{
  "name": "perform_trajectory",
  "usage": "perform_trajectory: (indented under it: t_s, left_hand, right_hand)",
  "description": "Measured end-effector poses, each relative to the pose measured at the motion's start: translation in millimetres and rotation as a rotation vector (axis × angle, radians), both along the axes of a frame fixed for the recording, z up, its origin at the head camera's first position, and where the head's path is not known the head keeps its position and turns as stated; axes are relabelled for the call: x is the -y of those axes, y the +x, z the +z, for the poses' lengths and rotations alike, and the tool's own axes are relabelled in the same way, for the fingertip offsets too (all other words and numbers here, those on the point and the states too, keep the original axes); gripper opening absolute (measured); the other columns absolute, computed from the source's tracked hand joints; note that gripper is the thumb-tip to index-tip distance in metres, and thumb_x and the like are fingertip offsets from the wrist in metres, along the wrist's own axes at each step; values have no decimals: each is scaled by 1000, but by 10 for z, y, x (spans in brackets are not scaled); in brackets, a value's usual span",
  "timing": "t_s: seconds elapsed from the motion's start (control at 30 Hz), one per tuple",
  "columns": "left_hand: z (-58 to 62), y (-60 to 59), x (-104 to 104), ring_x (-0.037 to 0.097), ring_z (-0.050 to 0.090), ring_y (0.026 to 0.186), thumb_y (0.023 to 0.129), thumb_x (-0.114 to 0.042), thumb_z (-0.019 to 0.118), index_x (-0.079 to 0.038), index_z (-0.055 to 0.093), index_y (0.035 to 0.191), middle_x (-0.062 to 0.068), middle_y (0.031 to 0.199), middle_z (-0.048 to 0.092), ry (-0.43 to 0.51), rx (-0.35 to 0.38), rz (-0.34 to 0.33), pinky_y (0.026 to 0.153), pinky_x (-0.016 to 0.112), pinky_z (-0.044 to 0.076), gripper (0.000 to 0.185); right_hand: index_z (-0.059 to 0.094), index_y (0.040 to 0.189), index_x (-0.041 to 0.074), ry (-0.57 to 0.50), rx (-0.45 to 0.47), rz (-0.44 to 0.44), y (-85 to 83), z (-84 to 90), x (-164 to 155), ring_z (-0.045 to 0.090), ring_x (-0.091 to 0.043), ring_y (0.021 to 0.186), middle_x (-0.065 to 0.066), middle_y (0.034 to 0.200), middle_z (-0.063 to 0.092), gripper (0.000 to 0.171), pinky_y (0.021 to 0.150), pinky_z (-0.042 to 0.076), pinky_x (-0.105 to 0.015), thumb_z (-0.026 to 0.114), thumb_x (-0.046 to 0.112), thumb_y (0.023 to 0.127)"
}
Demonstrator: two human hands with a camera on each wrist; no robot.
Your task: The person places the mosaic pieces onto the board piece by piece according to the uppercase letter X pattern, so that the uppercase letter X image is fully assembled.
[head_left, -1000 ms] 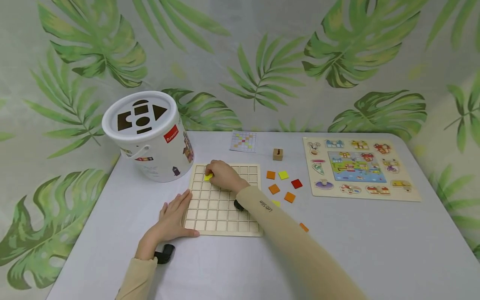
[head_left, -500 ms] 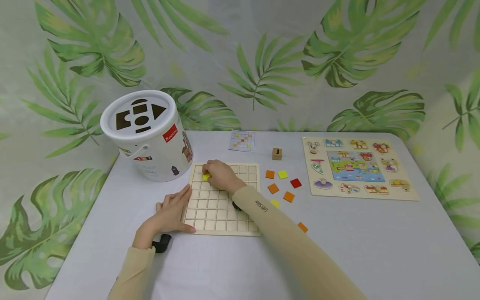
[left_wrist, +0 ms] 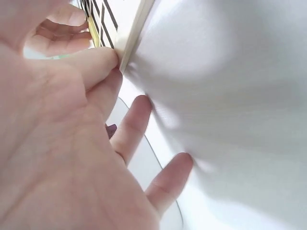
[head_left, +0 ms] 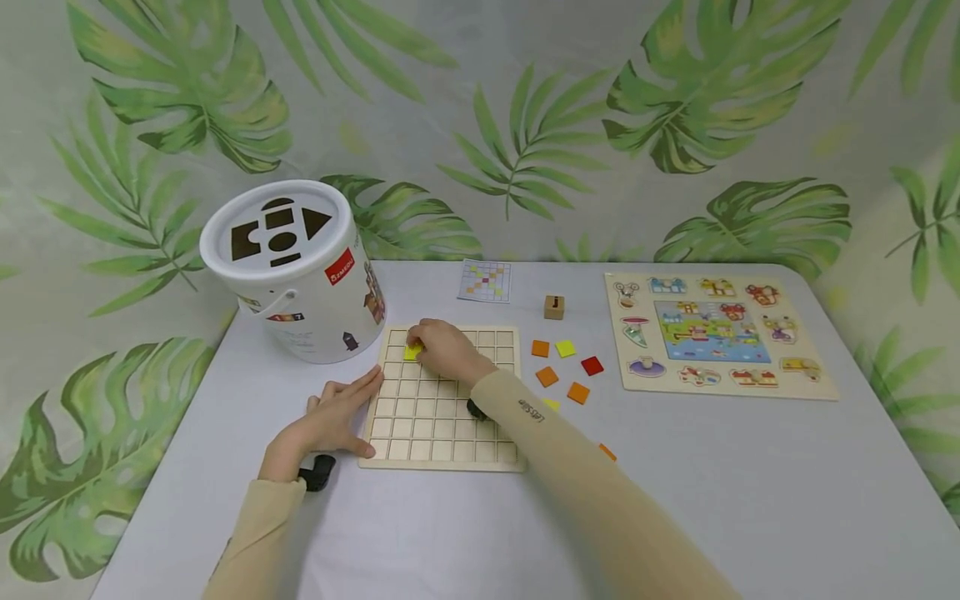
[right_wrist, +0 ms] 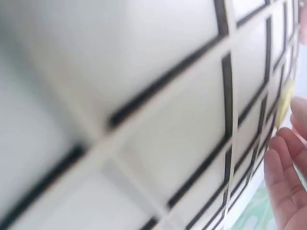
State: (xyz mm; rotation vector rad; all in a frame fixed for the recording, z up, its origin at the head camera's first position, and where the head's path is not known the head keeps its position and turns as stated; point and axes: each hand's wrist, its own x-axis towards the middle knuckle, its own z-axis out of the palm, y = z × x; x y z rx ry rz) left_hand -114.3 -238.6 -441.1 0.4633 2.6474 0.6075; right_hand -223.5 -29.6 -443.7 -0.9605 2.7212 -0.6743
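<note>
Grid board (head_left: 438, 400): wooden, laid flat on the grey table (head_left: 750, 483), just right of the white bucket (head_left: 292, 267). Yellow tile (head_left: 412, 352): found in the board's second row near the far left corner, held under the curled fingertips of the right hand (head_left: 444, 350). Left hand (head_left: 330, 421): laid flat with fingers straight and nothing grasped, fingertips pressed against the board's left edge, as seen in the left wrist view (left_wrist: 117, 60). Loose tiles (head_left: 562, 367): orange, yellow and red, scattered on the table just right of the board. Small wooden block (head_left: 554, 307) and pattern card (head_left: 485, 281): placed beyond the board. Picture puzzle (head_left: 712, 333): set well apart at the far right.
</note>
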Motion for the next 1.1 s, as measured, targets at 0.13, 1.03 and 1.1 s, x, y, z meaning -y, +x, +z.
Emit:
perform_trajectory:
  t_s: [0.13,1.03,1.1]
  left_hand:
    - [8,3,-22,34,33,112,65,-31,87,-5,24,151,10,158,15,-6,0,3,71,38,28,110]
    - [-28,65,-117,45,21,129,57,-41,90,1,15,151,15,159,7,-48,-4,-3,80,53,28,127]
    - [-31,67,-112,45,20,129,57,-41,90,1,15,151,15,159,7,-51,-4,1,80,53,28,127]
  right_hand:
    - [67,111,4,-130,60,-19,9,95,-278,59,-18,95,-6,105,64,20,83,48,-27,61,6,92]
    - [67,103,2,-228,116,-141,359,-168,-2019,55,-22,89,-6,101,63,23,81,49,-37,69,-4,81]
    - [67,100,4,-206,105,-103,361,-178,-1989,54,-20,86,-3,98,62,22,79,48,-35,70,-6,80]
